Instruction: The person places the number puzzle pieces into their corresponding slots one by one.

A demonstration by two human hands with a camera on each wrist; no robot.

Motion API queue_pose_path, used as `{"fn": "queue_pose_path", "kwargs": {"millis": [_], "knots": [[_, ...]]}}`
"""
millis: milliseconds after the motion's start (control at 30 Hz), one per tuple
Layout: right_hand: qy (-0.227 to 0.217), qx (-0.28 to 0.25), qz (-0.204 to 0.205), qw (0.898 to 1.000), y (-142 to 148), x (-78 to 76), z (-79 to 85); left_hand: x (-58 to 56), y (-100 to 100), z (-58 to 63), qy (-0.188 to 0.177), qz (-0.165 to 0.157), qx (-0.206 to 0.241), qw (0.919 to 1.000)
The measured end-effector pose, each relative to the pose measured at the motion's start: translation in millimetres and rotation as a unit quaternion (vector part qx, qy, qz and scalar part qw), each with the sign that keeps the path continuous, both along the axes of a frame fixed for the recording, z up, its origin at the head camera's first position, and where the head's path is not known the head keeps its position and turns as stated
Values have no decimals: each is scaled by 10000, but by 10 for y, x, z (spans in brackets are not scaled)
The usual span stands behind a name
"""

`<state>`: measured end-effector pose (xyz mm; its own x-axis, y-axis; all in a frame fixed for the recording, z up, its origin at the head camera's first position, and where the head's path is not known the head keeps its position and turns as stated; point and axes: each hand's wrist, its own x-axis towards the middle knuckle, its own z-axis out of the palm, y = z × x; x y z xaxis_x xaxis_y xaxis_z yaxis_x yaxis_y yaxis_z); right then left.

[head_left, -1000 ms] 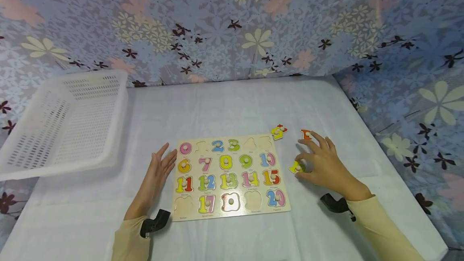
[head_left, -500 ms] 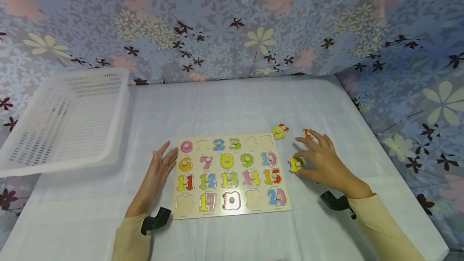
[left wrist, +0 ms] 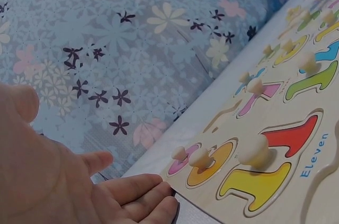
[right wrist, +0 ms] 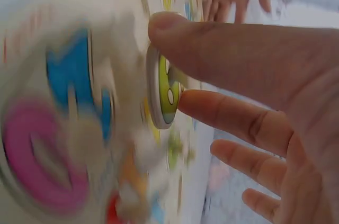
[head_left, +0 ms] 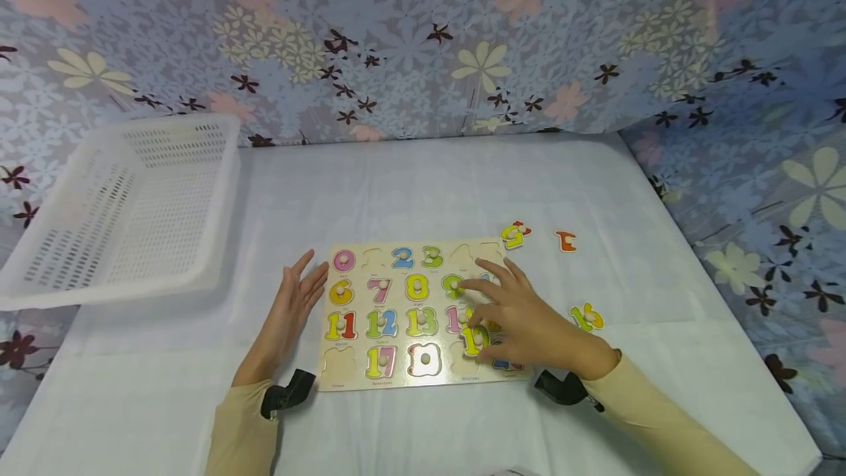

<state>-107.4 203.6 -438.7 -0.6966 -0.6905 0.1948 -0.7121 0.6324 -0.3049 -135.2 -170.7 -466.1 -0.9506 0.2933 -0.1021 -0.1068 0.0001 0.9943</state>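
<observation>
A wooden number puzzle board (head_left: pixel 396 383) lies on the table with many knobbed pieces set in it. Over its lower right part, my right hand (head_left: pixel 529 325) pinches a number puzzle piece (head_left: pixel 473 341) with a yellow 1 and a green digit between thumb and index finger. In the right wrist view that puzzle piece (right wrist: pixel 164 89) stands edge-on above the board, the other fingers spread. My left hand (head_left: pixel 299 296) is beside the board's left edge, fingers straight, fingertips right at the corner (left wrist: pixel 172 184) in the left wrist view. An unfilled recess (head_left: pixel 457 369) shows just below the held piece.
Right of the board lie a green-and-orange 16 piece (head_left: pixel 586 317) and a red piece (head_left: pixel 565 242). A yellow 5 piece (head_left: pixel 512 236) overlaps a small red piece at the board's upper right corner. A white plastic basket (head_left: pixel 228 189) stands at the left.
My right hand has lifted the yellow-and-green puzzle piece from the table and carried it left over the board. The 16 piece now shows. My left hand has stayed at the board's edge.
</observation>
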Motion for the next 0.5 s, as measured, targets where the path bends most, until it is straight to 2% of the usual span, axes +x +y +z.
{"fn": "queue_pose_path", "kwargs": {"millis": [133, 500], "knots": [[-57, 39, 240, 9997, -105, 76, -34, -4, 8, -6, 13, 12, -28, 10000], [18, 47, 185, 9998, -153, 118, -93, -10, 16, -10, -5, 29, -75, 10000]]}}
